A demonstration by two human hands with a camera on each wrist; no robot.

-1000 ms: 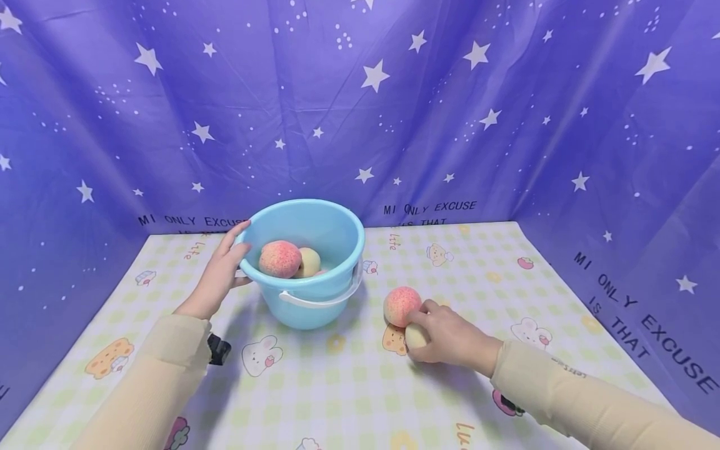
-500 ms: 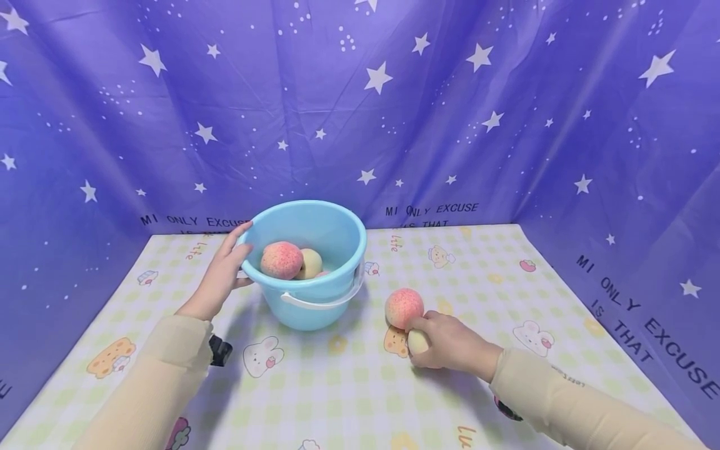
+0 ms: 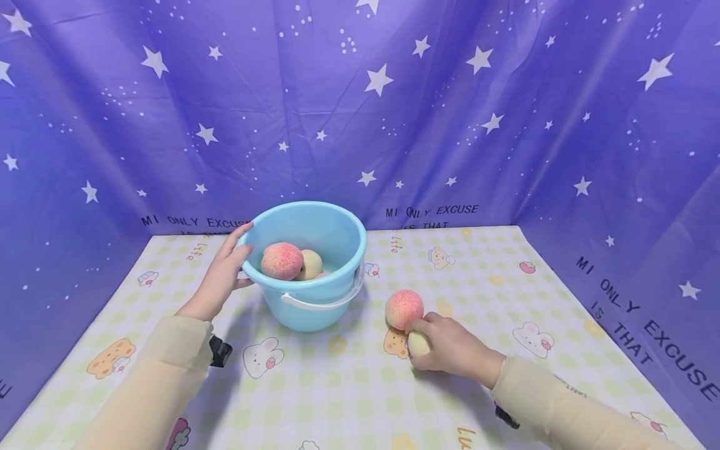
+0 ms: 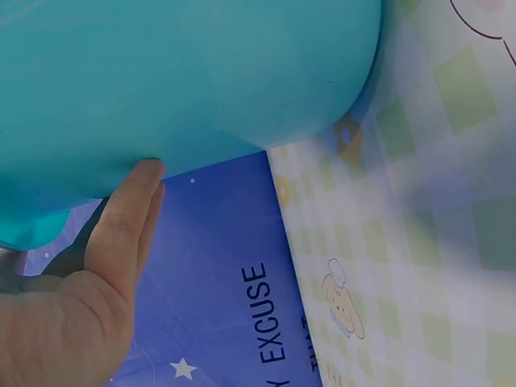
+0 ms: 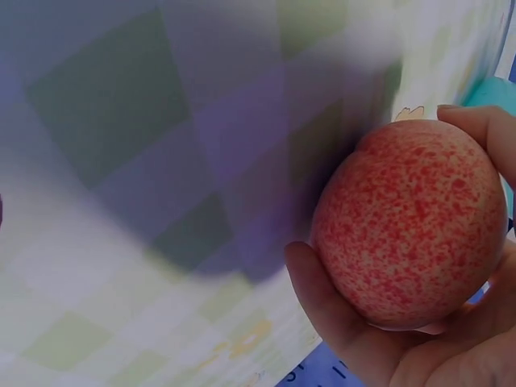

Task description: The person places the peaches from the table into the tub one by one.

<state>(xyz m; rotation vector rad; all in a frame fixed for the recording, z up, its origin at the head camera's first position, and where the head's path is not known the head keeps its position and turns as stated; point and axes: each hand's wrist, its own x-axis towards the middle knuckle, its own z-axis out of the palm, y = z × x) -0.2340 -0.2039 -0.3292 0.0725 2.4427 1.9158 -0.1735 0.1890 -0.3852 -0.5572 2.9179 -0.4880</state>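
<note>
A light blue bucket (image 3: 306,317) stands upright on the table. My left hand (image 3: 214,284) holds its left rim, fingers over the edge; in the left wrist view, a digit presses the outer wall (image 4: 201,72). Inside lie a pink-red peach (image 3: 282,261) and a pale yellow fruit (image 3: 310,265), with a bit of pink showing beside them. My right hand (image 3: 452,347) grips a peach (image 3: 419,344) to the right of the bucket. That peach (image 5: 411,226) has a red-speckled side in the right wrist view and a pale side from above. Another pink peach (image 3: 404,309) sits just behind it.
The bucket's white handle (image 3: 320,305) hangs down at its front right. A green-and-white checked cloth (image 3: 337,400) with cartoon prints covers the table. Purple star-patterned curtains (image 3: 315,94) close in the back and sides.
My right hand has shifted very slightly toward me, its fingers settling round the peach. My left hand and the bucket stay in place. The head view has moved a little.
</note>
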